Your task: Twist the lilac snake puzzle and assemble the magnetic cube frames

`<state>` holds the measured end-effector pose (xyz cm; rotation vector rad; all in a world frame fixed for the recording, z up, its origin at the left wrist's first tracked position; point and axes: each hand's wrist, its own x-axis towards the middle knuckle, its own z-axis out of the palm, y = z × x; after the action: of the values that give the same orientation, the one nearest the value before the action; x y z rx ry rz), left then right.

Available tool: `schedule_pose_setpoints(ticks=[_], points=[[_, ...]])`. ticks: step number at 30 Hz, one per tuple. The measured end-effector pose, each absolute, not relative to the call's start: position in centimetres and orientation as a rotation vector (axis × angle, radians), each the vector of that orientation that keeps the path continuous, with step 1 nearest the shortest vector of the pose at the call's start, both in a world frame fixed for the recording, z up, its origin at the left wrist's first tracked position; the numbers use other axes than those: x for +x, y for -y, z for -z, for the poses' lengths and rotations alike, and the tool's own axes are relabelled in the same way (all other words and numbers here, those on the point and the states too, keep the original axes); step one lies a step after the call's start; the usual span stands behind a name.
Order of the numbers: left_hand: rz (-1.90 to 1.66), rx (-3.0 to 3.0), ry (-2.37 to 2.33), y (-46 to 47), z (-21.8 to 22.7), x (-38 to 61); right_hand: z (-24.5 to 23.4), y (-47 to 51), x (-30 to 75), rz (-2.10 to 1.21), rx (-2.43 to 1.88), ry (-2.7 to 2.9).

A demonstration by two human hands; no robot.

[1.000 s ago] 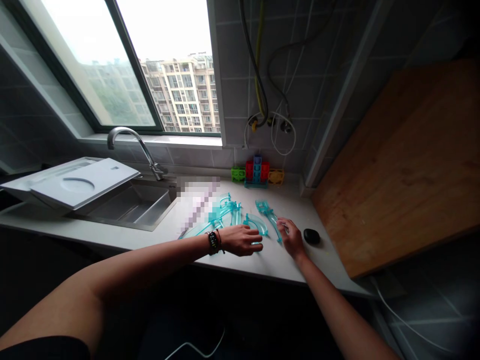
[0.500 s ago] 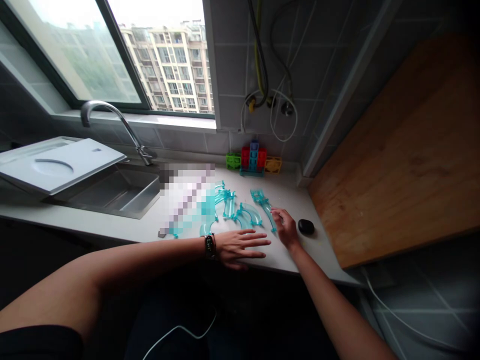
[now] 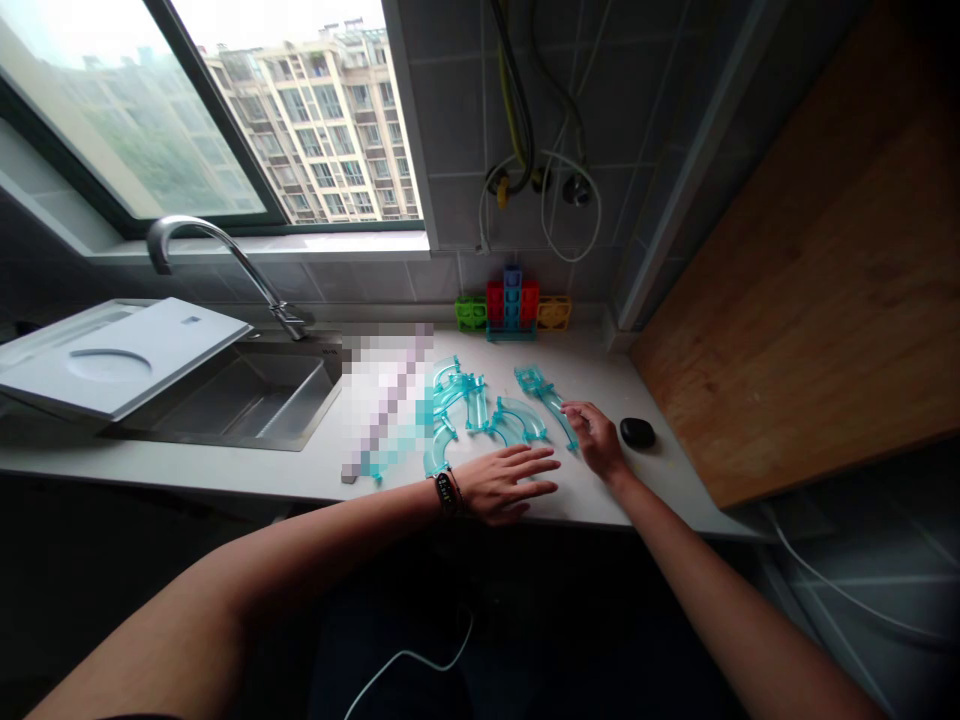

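Note:
Several clear teal plastic track pieces (image 3: pixel 480 405) lie spread on the white counter (image 3: pixel 300 470). My left hand (image 3: pixel 510 480) lies flat near the counter's front edge, fingers stretched out to the right, just in front of a curved teal piece (image 3: pixel 517 418). It holds nothing; a watch is on its wrist. My right hand (image 3: pixel 600 435) rests on the counter with its fingers curled by the near end of a long straight teal piece (image 3: pixel 551 400). Whether those fingers grip the piece does not show.
A small black oval object (image 3: pixel 637 432) lies right of my right hand. Coloured toy blocks (image 3: pixel 512 305) stand at the back wall. A steel sink (image 3: pixel 240 395) with a tap (image 3: pixel 217 255) and a white lid (image 3: pixel 112 355) are at left. A wooden board (image 3: pixel 810 270) leans at right.
My left hand drew back from the curved teal piece to the counter's front edge and spread flat. The right hand stayed by the long piece. The view tilted down and shifted.

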<state>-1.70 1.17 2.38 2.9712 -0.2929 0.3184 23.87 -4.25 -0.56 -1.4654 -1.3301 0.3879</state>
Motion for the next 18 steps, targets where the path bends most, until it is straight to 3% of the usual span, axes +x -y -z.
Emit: schedule_pose_setpoints(ticks=[18], points=[[-0.545,2.938,0.171,-0.76,-2.34,-2.11,0.31,4.65,23.03,-0.254,-1.561,1.383]])
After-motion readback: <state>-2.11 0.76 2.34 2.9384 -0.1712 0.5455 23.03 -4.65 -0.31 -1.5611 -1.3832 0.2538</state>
